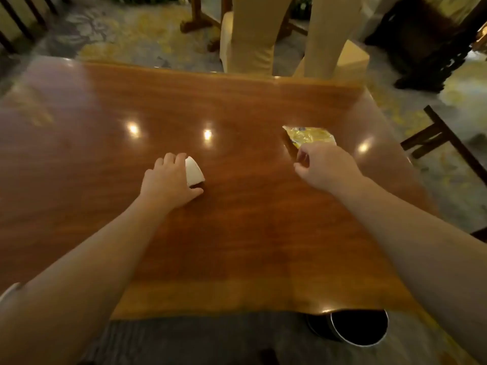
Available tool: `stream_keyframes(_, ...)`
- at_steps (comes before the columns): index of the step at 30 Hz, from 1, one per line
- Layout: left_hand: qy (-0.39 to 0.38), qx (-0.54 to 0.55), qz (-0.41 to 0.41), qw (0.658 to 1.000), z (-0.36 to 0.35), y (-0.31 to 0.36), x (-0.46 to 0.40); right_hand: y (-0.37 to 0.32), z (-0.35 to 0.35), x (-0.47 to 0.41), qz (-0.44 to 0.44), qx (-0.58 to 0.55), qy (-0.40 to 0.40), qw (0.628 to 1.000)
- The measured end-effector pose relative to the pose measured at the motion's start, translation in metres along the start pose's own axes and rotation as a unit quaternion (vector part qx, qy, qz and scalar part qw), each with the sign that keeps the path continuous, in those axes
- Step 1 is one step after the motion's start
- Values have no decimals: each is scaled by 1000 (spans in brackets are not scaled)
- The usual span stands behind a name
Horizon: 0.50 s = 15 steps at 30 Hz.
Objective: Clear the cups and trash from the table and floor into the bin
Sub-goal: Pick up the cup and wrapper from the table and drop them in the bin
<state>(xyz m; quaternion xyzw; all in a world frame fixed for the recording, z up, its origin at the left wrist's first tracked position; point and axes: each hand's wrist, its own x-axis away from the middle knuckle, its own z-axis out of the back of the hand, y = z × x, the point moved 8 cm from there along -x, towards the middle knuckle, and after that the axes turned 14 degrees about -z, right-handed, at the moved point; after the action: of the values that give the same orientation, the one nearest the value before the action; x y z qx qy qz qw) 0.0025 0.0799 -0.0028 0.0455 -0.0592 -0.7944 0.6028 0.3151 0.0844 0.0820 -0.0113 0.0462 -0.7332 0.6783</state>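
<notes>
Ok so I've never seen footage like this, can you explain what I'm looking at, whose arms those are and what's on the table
This is one picture from a camera worn on a person's head, looking down at their own bare arms. No machine is involved. The wooden table carries two items. The left hand is wrapped around a white paper cup lying tipped on its side. The right hand reaches, fingers curled, at the near edge of a yellow wrapper; whether it grips it yet is unclear. A dark round bin stands on the floor by the table's near edge.

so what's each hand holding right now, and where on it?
Left hand is wrapped around the side wall of the tipped white cup. Right hand is at the near edge of the yellow wrapper; whether it grips yet cannot be told.
</notes>
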Motion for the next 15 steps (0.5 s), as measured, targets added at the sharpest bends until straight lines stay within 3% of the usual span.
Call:
stream_keyframes(5, 27, 35, 49, 998, -31, -5, -14, 30, -45, -24, -30, 14, -33, 999)
stream_keyframes(15, 175, 206, -52, 961, -50, 98, -56, 78, -77, -81, -79, 45, -34, 995)
